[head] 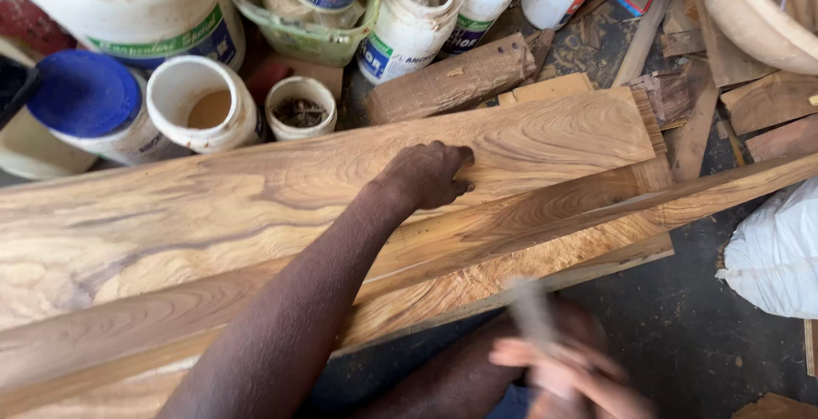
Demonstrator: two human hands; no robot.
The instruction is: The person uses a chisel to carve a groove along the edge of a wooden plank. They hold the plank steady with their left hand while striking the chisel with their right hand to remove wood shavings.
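Head view: left hand [429,174] knuckles-down on the top plank [281,180], fingers curled under, pressing rather than gripping; fingertips hidden. Plank lies across the stack of boards [511,257], left end cut off by the frame. Right hand [567,372] at bottom edge is motion-blurred, a pale smear [532,312] above it; can't tell whether it's clamped on anything. Tubs [204,104] behind the plank, partly cropped. White sack [775,249] cut off at right.
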